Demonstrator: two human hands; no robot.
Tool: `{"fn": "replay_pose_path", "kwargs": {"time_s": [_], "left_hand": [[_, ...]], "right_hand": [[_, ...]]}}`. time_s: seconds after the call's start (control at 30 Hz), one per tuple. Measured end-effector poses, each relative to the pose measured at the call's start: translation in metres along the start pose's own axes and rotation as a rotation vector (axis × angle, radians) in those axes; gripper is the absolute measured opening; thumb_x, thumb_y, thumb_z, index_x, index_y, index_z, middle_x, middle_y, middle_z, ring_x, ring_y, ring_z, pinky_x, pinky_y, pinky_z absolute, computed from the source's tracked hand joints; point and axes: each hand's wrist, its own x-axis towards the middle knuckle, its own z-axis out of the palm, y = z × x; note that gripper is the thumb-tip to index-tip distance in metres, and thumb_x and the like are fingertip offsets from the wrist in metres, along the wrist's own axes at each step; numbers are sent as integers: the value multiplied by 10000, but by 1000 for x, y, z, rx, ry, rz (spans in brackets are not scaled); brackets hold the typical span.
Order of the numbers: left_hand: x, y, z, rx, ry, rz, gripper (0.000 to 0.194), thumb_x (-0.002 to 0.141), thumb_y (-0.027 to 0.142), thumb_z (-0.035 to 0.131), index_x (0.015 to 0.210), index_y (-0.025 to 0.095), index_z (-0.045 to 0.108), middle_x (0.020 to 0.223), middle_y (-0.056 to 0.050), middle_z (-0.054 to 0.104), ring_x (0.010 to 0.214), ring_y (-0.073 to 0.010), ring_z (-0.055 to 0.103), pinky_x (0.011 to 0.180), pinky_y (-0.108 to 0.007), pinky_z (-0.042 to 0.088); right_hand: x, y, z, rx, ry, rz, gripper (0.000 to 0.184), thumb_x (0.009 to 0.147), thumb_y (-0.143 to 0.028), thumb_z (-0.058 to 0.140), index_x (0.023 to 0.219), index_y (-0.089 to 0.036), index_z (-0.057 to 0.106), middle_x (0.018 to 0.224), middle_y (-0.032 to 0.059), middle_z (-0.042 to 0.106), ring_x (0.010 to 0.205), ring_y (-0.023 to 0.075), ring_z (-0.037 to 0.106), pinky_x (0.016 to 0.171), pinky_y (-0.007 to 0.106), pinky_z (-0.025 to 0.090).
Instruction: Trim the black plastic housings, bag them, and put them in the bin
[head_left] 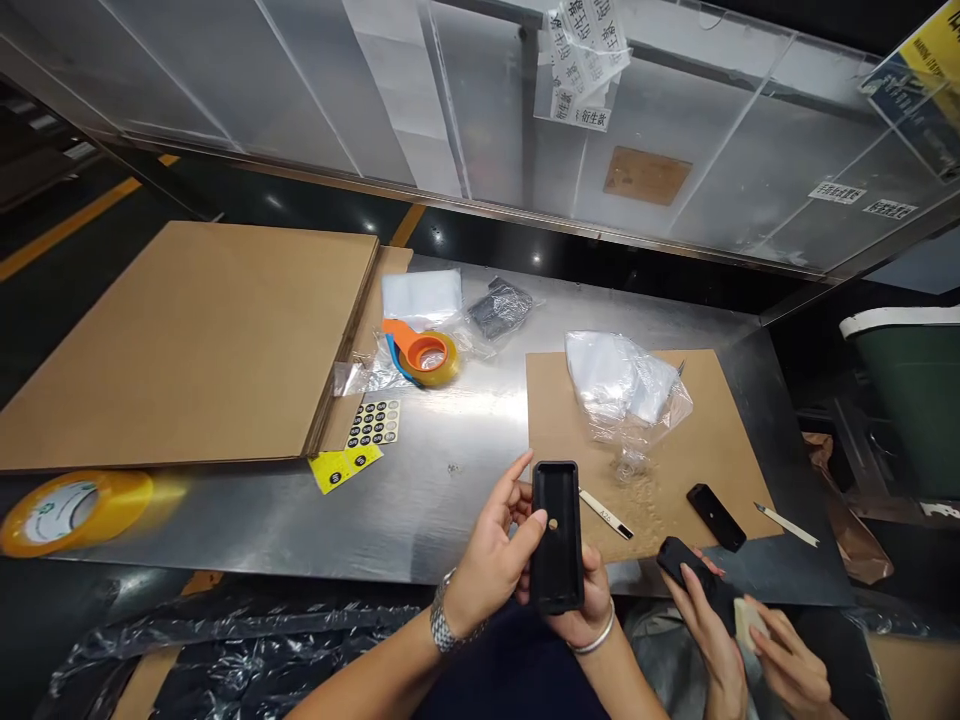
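A black oblong case (557, 540) is held upright in front of me over the near edge of the metal table (450, 500). My left hand (491, 560), with a wristwatch, grips the case's left side, its thumb resting by a small gold dot (553, 523) on the case's face. My right hand (589, 605), with a silver bracelet, cups the case from below and behind, and its fingers are mostly hidden.
Another person's hands (739, 630) hold a black piece at lower right. A brown card mat (697, 450) carries plastic bags (622, 385), a black part (716, 517) and a white strip (606, 513). Tape rolls (431, 358) (71, 510), sticker sheets (375, 423) and flat cardboard (187, 340) lie left.
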Motion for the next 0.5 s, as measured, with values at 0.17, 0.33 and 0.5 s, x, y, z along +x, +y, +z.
{"fn": "replay_pose_path", "kwargs": {"time_s": [0.17, 0.33, 0.5], "left_hand": [[4, 10, -9, -2, 31, -35, 400, 786, 357, 506, 1148, 188, 508, 762, -14, 561, 678, -122, 504, 623, -222, 420], [6, 8, -14, 25, 109, -25, 383, 780, 437, 494, 999, 149, 621, 536, 20, 447, 511, -101, 397, 475, -214, 332], [7, -2, -18, -16, 120, -81, 467, 793, 504, 431, 991, 124, 618, 528, 21, 439, 473, -90, 365, 442, -217, 303]], "right_hand": [[5, 16, 8, 164, -188, 282, 585, 609, -562, 607, 973, -104, 610, 726, 58, 579, 629, 134, 521, 554, 238, 435], [0, 12, 7, 148, -217, 305, 631, 605, -575, 597, 1008, -89, 601, 724, 61, 565, 621, 126, 505, 545, 228, 435], [-2, 11, 15, 42, -217, 317, 601, 620, -603, 557, 993, -134, 601, 698, 25, 533, 616, 122, 503, 533, 216, 425]]}}
